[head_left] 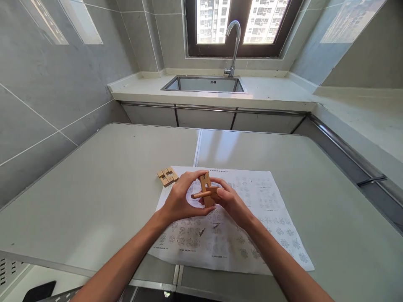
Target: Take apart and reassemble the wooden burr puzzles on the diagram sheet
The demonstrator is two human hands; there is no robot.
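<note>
At the centre of the frame, a wooden block is pinched end to end between thumb and forefinger of the left hand; a wooden bar, crossing the block, is pinched by the right hand; a printed sheet is spread beneath, on the desk; joined wooden pieces are placed left of centre.

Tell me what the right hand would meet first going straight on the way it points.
Probably the upright wooden piece held in the left hand, though depth is unclear and contact is possible now.
</note>
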